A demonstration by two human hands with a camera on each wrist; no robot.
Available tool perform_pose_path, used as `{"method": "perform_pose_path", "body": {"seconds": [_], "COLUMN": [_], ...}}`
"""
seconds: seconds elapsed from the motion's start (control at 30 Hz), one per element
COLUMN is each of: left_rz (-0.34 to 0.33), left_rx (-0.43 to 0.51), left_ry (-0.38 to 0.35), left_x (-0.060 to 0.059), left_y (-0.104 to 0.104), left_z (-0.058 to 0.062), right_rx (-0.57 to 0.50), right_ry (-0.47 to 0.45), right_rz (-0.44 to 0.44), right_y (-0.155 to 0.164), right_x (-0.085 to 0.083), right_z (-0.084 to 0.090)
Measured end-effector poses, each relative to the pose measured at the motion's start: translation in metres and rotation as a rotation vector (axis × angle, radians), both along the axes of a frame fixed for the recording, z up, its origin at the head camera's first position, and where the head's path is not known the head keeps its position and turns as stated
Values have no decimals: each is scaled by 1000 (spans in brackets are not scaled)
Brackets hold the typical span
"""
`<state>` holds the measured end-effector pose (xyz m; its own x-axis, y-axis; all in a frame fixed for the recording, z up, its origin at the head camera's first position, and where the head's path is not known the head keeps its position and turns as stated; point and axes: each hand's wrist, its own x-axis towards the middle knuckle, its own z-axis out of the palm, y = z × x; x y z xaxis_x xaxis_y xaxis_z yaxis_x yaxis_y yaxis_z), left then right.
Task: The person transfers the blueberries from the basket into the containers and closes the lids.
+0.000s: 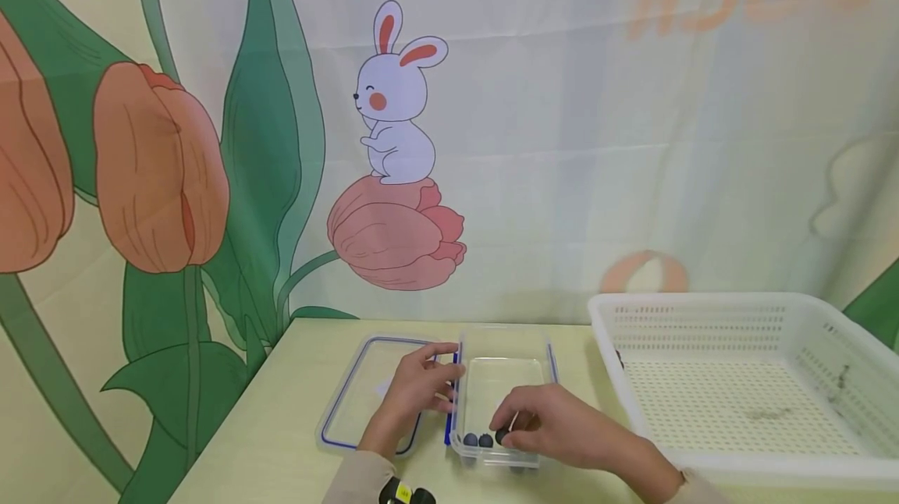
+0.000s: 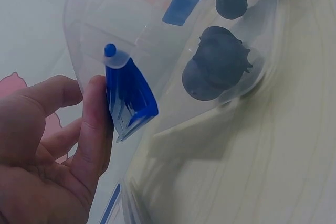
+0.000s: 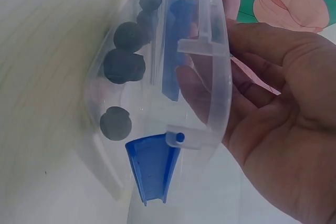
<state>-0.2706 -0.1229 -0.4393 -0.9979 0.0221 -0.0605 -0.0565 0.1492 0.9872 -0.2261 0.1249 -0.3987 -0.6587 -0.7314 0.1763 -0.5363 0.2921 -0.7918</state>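
Note:
A clear plastic container (image 1: 551,356) with blue latches stands on the table, several blueberries (image 1: 470,440) along its near end. My left hand (image 1: 414,383) rests its fingers against the container's left side, beside a blue latch (image 2: 131,95). My right hand (image 1: 551,422) reaches over the near right corner, thumb and fingers bent above a blueberry (image 1: 502,435). In the right wrist view its fingertips show through the clear wall, apart from the blueberries (image 3: 124,66) on the bottom, and nothing shows between them.
A clear lid with a blue seal (image 1: 332,402) lies left of the container, partly behind my left forearm. On the right stands a white perforated basket (image 1: 695,299) with a few small dark bits in it. A printed curtain (image 1: 520,176) hangs behind the table (image 1: 260,410).

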Motion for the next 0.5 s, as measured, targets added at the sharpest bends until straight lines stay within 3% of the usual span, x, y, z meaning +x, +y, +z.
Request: {"method": "perform_pose_path", "body": {"seconds": [0.5], "left_rz": [-8], "left_rx": [8], "left_ry": [-15], "left_x": [0], "left_y": [0], "left_z": [0], "right_rx": [24], "right_ry": [61], "right_rz": [-10], "right_y": [5], "right_x": [1], "right_z": [8]}}
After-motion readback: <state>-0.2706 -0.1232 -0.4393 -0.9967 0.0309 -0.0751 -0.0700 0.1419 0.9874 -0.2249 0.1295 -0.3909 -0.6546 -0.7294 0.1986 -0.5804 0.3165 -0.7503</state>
